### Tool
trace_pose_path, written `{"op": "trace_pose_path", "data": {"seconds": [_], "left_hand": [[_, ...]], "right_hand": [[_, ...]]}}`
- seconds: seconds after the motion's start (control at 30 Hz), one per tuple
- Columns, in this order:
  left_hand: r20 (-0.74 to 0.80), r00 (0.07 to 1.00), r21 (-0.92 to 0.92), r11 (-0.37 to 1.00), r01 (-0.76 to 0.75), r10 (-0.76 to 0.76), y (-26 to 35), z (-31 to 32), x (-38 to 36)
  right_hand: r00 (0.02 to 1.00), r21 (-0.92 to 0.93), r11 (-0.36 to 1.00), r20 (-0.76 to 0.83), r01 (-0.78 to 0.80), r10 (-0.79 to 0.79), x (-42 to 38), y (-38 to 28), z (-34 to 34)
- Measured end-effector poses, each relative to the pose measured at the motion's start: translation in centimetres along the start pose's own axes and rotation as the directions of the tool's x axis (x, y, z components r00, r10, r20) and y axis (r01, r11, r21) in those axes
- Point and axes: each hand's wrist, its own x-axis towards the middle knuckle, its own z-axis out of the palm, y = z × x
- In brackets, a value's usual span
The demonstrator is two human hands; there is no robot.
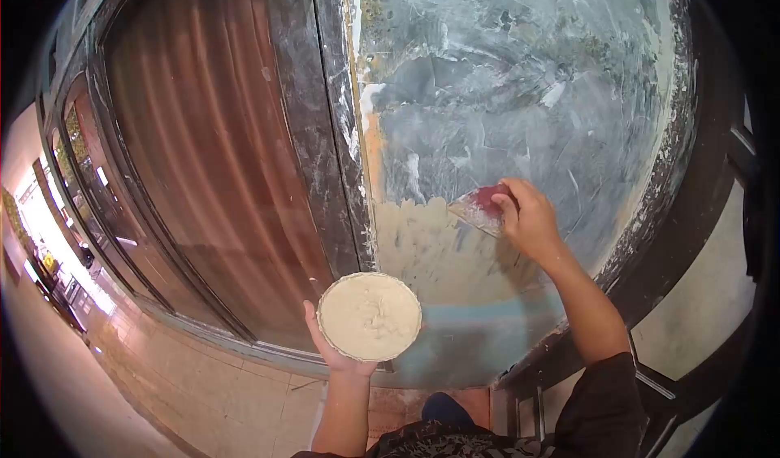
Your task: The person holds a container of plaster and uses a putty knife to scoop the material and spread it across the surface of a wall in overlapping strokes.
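A round container of cream-coloured paste [370, 316] rests on my left hand [340, 355], whose thumb shows at its left edge; the other fingers are hidden beneath it. My right hand [526, 217] grips a scraper [484, 208] with a dark red handle, its blade at the wall. The wall [487, 133] is grey-blue with whitish smears above. Around and below the blade lies a beige coated band [431, 251], with a pale blue strip under it.
A dark, paint-flecked frame [321, 117] borders the wall on the left, beside glass with a reddish-brown curtain [203, 133]. Dark framework [666, 255] stands on the right. Below are floor tiles [236, 393] and a dark shoe tip [445, 409].
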Motion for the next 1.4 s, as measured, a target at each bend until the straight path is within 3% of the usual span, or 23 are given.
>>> {"op": "trace_pose_path", "data": {"seconds": [0.17, 0.3, 0.37, 0.43, 0.5, 0.57, 0.67, 0.77, 0.83, 0.93, 0.97, 1.07, 1.23, 1.33, 1.4], "left_hand": [[-0.042, 0.999, 0.0, 1.0, -0.029, 0.029, -0.1, -0.8, 0.5], [-0.036, 0.999, 0.006, 1.0, -0.027, 0.027, 0.0, 0.0, 0.1], [0.051, 0.999, -0.044, 0.999, 0.0, 0.002, 0.1, 0.3, -0.1], [0.079, 0.997, -0.04, 0.999, 0.007, -0.004, 0.1, 0.4, -0.2], [0.104, 0.995, -0.035, 0.999, 0.013, -0.01, 0.0, 0.1, -0.2], [-0.011, 1.0, -0.024, 1.0, -0.014, 0.014, 0.0, -0.5, 0.1], [-0.024, 0.999, -0.001, 1.0, -0.031, 0.031, -0.2, -0.3, 0.1], [-0.039, 0.999, 0.012, 0.999, -0.036, 0.036, -0.2, -0.5, 0.1], [-0.031, 0.999, 0.018, 0.999, -0.033, 0.033, -0.3, -0.5, 0.1], [0.039, 0.999, -0.033, 0.999, -0.018, 0.019, -0.1, 0.2, -0.7], [0.047, 0.999, -0.035, 0.999, -0.019, 0.021, -0.1, 0.0, -0.5], [-0.02, 0.999, -0.027, 0.999, -0.032, 0.031, -0.2, -1.1, -0.3], [0.027, 0.999, -0.001, 1.0, 0.018, -0.018, -0.4, 0.0, -0.4], [0.029, 0.999, 0.014, 1.0, 0.016, -0.017, -0.5, 0.1, -0.4], [0.017, 0.999, 0.0, 0.999, 0.036, -0.036, -0.4, 0.4, -0.7]], "right_hand": [[0.997, 0.032, 0.997, -0.042, -0.064, 0.065, 0.4, -0.1, -0.4], [1.0, 0.017, 1.0, -0.015, -0.011, 0.011, -0.4, -0.1, 0.0], [0.996, -0.046, 0.997, 0.057, -0.066, 0.068, -0.5, -0.2, -0.1], [0.998, -0.042, 0.998, 0.003, -0.055, 0.055, 0.2, 0.1, -0.3], [0.987, 0.058, 0.986, -0.013, -0.156, 0.157, 0.7, -0.1, -0.9], [0.993, 0.084, 0.991, -0.043, -0.103, 0.107, 0.3, 0.1, -0.7], [0.993, 0.008, 0.997, 0.09, -0.072, 0.071, -1.3, -0.1, 0.1], [0.992, -0.093, 0.995, 0.114, -0.04, 0.05, -1.6, 0.0, 0.9], [0.997, -0.115, 0.993, 0.068, -0.02, 0.028, -0.7, 0.2, 0.4], [0.994, 0.016, 0.998, -0.09, -0.061, 0.062, 0.0, 0.0, -0.2], [0.994, 0.012, 0.998, -0.096, -0.055, 0.056, -0.1, 0.2, 0.0], [0.996, -0.039, 0.999, 0.086, -0.029, 0.032, -1.4, -0.1, 0.3], [0.999, -0.114, 0.993, 0.026, -0.016, 0.02, -0.5, -0.4, 0.7], [0.991, 0.066, 0.993, -0.078, -0.1, 0.105, 0.5, -0.4, -0.3], [0.995, 0.041, 0.996, -0.049, -0.081, 0.083, -0.6, -0.5, -0.2]]}}
